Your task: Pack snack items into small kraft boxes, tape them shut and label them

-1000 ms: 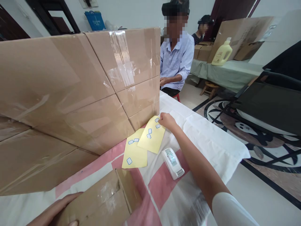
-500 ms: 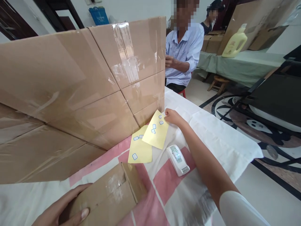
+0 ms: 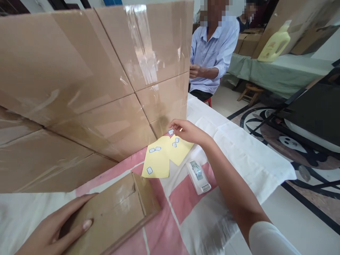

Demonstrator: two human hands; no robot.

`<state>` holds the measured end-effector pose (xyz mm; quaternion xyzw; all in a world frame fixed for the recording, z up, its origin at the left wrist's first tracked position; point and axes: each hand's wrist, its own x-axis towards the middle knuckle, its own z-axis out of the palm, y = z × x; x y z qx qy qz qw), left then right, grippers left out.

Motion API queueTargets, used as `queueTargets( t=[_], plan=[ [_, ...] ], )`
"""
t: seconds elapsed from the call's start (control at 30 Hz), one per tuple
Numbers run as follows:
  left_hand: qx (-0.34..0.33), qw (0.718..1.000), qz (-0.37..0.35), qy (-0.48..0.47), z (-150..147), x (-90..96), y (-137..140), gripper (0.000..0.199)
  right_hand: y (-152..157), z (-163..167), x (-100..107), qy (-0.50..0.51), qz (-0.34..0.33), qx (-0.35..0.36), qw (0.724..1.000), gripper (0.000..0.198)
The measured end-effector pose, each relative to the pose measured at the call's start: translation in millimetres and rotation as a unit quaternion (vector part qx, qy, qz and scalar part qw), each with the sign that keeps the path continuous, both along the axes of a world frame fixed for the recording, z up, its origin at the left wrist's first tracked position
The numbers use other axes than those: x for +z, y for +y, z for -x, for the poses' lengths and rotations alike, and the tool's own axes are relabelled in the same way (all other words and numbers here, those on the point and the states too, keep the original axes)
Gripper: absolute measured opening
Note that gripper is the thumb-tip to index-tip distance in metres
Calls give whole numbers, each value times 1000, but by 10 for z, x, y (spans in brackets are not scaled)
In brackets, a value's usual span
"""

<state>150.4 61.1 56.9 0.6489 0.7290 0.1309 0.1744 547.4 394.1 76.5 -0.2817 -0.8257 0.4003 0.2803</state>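
Note:
My left hand (image 3: 57, 221) grips the near left end of a small taped cardboard box (image 3: 117, 205), thumb on top and fingers along its far side. My right hand (image 3: 187, 131) is bent over the far end of two yellow sheets (image 3: 160, 166) that overlap beside the tall cardboard wall. A small white sticker with a blue edge (image 3: 170, 132) shows at its fingertips, past the sheet's edge. Several similar stickers lie on the sheets. Close to my right forearm sits a white tape dispenser (image 3: 198, 177).
The tall wall of taped cardboard boxes (image 3: 106, 78) borders the table's far left. A pink and white cloth (image 3: 159, 230) covers the table. Beyond it, a person in a light blue shirt (image 3: 212, 53) sits, and a yellow jug (image 3: 275, 44) stands on a green-covered table.
My right hand has moved left from the sheet's edge to above its far end. The right-hand yellow sheet has turned and now lies flatter. My left hand stays on the box.

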Motion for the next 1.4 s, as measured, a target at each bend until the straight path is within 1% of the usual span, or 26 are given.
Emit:
queueTargets(
  t=[0.07, 0.13, 0.2, 0.27, 0.37, 0.5, 0.67, 0.87, 0.97, 1.07, 1.17, 1.3, 1.4],
  plan=[
    [-25, 999, -2, 29, -24, 29, -2, 49, -221, 107, 119, 6, -19, 60, 998, 24],
    [-43, 998, -2, 55, -104, 88, -2, 50, -448, 210, 217, 6, -48, 103, 994, 25],
    [-57, 995, -6, 77, -203, 154, 0, 50, -656, 300, 281, -3, -67, 141, 988, 25],
    [-70, 993, -19, 93, -288, 209, -2, 49, -825, 371, 304, -22, -71, 185, 980, 25],
    [-76, 991, -39, 101, -353, 253, -12, 50, -987, 430, 266, -61, -63, 237, 968, 25],
    [-66, 993, -34, 92, -361, 259, -23, 50, -1070, 462, 152, -100, -29, 280, 954, 22],
    [-51, 996, -27, 70, -387, 274, -33, 52, -1106, 532, 34, -78, 20, 375, 924, 21],
    [-22, 999, 6, 49, -443, 347, -17, 53, -1122, 574, -21, -49, 21, 387, 921, 22],
    [-11, 999, 7, 38, -421, 333, -29, 54, -1142, 590, -24, -39, 22, 384, 922, 24],
    [-5, 999, 11, 31, -380, 301, -71, 51, -1174, 606, -22, -25, 22, 386, 922, 23],
    [4, 1000, 18, 22, -364, 297, -126, 48, -1222, 604, 7, -23, 16, 384, 923, 21],
    [19, 1000, -4, 5, -376, 333, -180, 44, -1305, 584, 88, -45, 10, 383, 922, 19],
    [16, 1000, -10, -4, -355, 345, -204, 40, -1373, 583, 126, -58, -3, 382, 922, 16]
  ],
)
